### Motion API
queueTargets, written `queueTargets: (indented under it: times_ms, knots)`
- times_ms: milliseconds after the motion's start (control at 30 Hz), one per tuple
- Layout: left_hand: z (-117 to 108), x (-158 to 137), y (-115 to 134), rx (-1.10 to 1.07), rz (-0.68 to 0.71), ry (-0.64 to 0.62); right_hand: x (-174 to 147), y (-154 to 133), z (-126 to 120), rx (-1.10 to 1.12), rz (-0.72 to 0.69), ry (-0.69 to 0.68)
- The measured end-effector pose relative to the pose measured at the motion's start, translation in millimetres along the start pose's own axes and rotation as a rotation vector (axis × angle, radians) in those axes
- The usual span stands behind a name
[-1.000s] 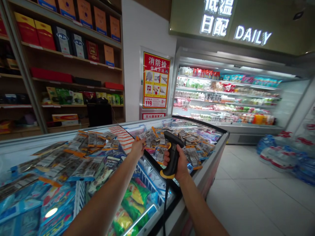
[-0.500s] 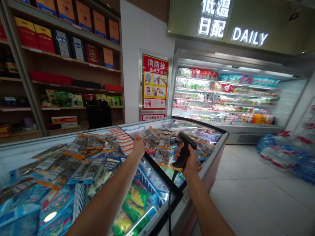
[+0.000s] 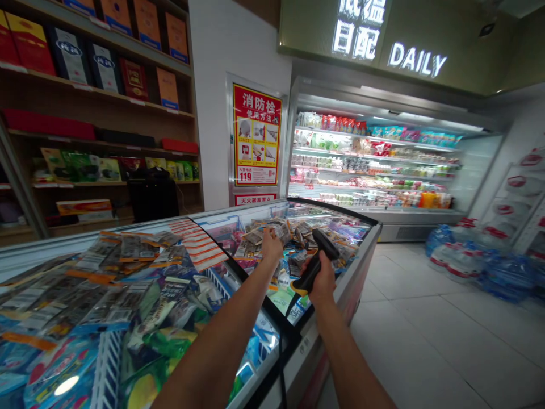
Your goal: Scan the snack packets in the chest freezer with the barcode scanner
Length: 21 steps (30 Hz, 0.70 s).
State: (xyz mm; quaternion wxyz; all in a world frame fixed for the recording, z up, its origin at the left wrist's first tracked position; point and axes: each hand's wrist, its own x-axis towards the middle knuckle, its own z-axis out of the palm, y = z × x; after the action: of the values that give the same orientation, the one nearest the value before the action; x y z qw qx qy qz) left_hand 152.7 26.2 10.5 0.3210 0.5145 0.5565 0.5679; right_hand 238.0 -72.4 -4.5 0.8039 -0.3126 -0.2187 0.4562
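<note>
My right hand (image 3: 323, 281) is wrapped round the grip of a black and yellow barcode scanner (image 3: 310, 272), held over the freezer's right part. Its cable (image 3: 281, 363) hangs down along the freezer front. My left hand (image 3: 272, 245) reaches across to the packet pile on the right, fingers pinched at the edge of a small silver-grey packet (image 3: 282, 230). Similar packets with orange ends (image 3: 138, 247) lie heaped on the left side of the freezer. The fingertips of my left hand are partly hidden.
The chest freezer (image 3: 361, 250) has a black divider bar (image 3: 238, 267) and a striped orange-white sheet (image 3: 199, 244). Behind stand a wooden shelf (image 3: 106, 105) of boxes and a lit refrigerated case (image 3: 374, 153). Bottled water packs (image 3: 462, 258) stand on the tiled floor at right.
My left hand has moved right, across the divider, with its packet now against the right-hand pile. The scanner in my right hand has tilted slightly. The view has turned a little to the right.
</note>
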Motion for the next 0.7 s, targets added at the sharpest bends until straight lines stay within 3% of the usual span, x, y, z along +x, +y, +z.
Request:
queueTargets:
  times_ms: [167, 333, 433, 533, 700]
  knots:
    - [-6.0, -10.5, 2.7, 0.166, 0.151, 0.04, 0.8, 0.9, -0.5, -0.035, -0.006, -0.018]
    - [-37.8, -2.1, -3.4, 0.26, 0.183, 0.118, -2.1, -0.2, 0.3, -0.03, 0.014, -0.027]
    - [-71.9, 4.5, -11.1, 0.392, 0.232, 0.144, -3.8, -0.6, 0.3, -0.04, 0.032, -0.052]
    - [-119.9, 11.5, -20.8, 0.596, 0.269, 0.201, -6.9, -0.3, 2.7, -0.057, 0.058, -0.092]
    - [-203.1, 20.7, -38.1, 0.93, 0.036, 0.324, -20.5, 0.5, 22.3, -0.075, 0.127, -0.186]
